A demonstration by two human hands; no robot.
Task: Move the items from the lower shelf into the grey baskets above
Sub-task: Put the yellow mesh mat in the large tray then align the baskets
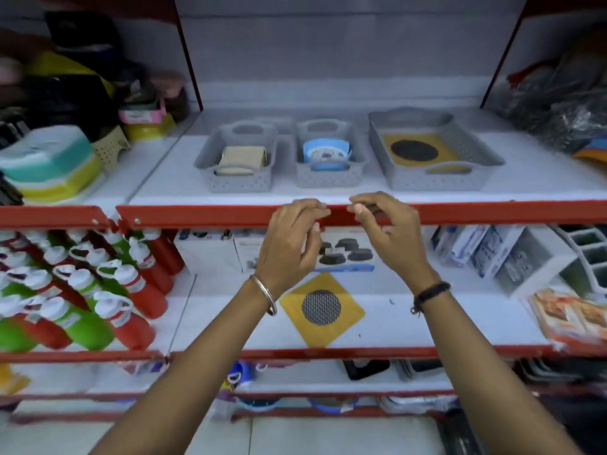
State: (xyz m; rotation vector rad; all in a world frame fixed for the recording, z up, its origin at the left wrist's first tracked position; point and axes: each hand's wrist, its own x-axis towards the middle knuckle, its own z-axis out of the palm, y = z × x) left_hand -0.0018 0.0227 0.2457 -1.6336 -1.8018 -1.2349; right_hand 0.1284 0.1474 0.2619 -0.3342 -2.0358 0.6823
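Both hands, left (292,238) and right (384,231), hover loosely curled and seemingly empty above the yellow mat (322,308) on the lower shelf (427,323); we risk creasing it against the wide grey basket (437,149) above.

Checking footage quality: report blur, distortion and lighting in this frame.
Head view: wide-angle bowing curves the red shelf edge; corners soft, the bottles and left bags smeared; centre sharper, the yellow mat clear; lighting even, no hard glare; both hands slightly blurred.
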